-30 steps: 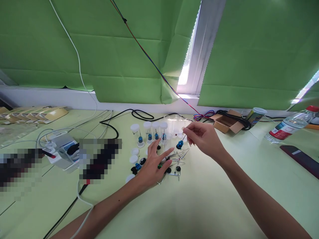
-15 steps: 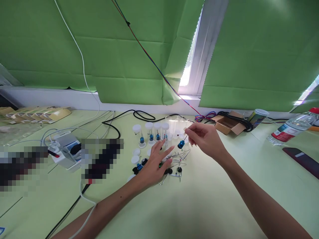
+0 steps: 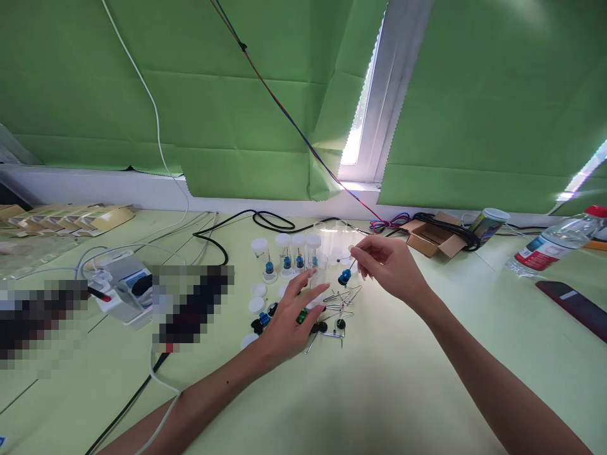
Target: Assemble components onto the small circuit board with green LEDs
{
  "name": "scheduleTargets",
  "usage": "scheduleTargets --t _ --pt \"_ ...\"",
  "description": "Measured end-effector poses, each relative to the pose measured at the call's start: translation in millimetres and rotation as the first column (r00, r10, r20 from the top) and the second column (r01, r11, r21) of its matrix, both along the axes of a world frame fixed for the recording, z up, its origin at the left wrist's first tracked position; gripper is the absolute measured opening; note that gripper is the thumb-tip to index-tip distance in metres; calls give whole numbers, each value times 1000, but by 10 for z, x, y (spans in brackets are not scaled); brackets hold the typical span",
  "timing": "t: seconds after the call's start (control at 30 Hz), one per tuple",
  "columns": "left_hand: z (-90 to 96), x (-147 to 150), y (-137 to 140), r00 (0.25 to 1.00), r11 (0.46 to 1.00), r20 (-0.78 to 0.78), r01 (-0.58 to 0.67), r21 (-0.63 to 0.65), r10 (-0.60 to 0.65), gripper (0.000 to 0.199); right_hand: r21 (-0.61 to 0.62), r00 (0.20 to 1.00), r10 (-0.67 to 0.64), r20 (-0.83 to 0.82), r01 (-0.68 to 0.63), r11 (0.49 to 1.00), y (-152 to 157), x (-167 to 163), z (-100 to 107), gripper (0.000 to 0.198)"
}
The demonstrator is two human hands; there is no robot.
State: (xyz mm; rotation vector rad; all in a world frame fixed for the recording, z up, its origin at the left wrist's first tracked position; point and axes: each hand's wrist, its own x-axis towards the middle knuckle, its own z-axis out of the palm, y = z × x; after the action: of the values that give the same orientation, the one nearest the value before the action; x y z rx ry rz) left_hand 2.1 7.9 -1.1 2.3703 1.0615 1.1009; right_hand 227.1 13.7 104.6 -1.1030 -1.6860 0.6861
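In the head view my right hand [image 3: 379, 256] pinches the top of a thin metal rod. A blue-and-black piece [image 3: 344, 277] hangs at the rod's lower end, just above the table. My left hand [image 3: 296, 316] is open, fingers spread over small parts; a clear tube [image 3: 320, 265] stands by its fingertips, and I cannot tell whether they touch it. Behind it is a row of clear tubes with white caps [image 3: 282, 240], blue pieces inside. Bent metal rods [image 3: 344, 297] and black round pieces [image 3: 340, 323] lie between my hands. Another blue piece [image 3: 264, 319] sits left of my left hand.
Loose white caps [image 3: 257, 306] lie at left. Farther left are a white device [image 3: 126, 287] with cables and yellowish boxes [image 3: 71, 218]. At right stand a cardboard box [image 3: 434, 237], a can [image 3: 488, 224] and a water bottle [image 3: 552, 246], near a dark phone [image 3: 571, 309].
My left hand has shifted slightly, and a green piece under its fingers shows more. The right hand keeps its pinch on the rod, nearly still.
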Motion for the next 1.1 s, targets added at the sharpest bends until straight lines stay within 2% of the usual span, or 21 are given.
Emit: scheduleTargets --t 0.27,0.5,0.6,0.77,0.93,1.1 --pt "-23 -8 21 985 970 143 57 236 -93 44 58 992 -52 -111 59 997 28 86 32 24" --pt "-16 -34 41 982 949 111 112 293 -151 42 71 953 -94 -288 119 990 13 123 92 21" --pt "-30 -36 49 985 944 82 119 309 -151 42 69 914 -44 -403 78 995 7 119 99 19" --pt "-50 -50 56 987 937 62 122 326 -150 41 13 851 66 -521 -70 997 20 91 63 19" --pt "-64 -69 50 986 935 63 124 332 -153 41 -16 845 88 -527 -114 993 46 68 3 18" --pt "-59 -74 55 987 932 59 124 340 -153 43 -47 874 112 -473 -151 987 43 50 -10 20"
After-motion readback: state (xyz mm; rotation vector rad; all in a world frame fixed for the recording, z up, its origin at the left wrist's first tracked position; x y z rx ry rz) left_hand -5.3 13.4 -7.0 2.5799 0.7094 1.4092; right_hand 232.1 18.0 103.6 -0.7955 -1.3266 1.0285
